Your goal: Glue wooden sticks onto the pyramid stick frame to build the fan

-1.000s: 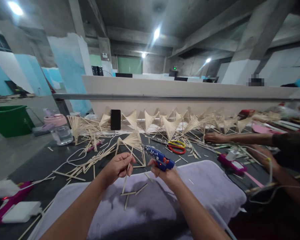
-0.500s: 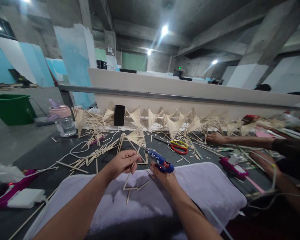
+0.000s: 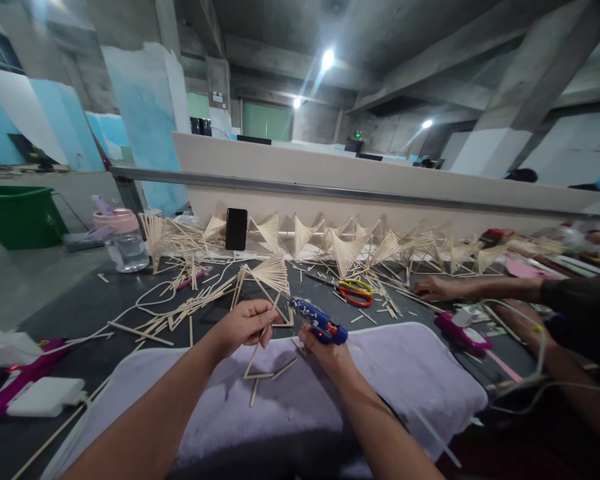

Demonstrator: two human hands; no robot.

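Head view: blue glue gun (image 3: 316, 320), white-flecked in front, orange behind

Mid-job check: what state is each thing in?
Glue gun: red light lit
Right grip: closed around glue gun
Left grip: closed on a stick
Phone: upright, screen dark
Bottle: upright, clear liquid inside
Scissors: lying flat
Left power strip: red light lit
Towel: spread out
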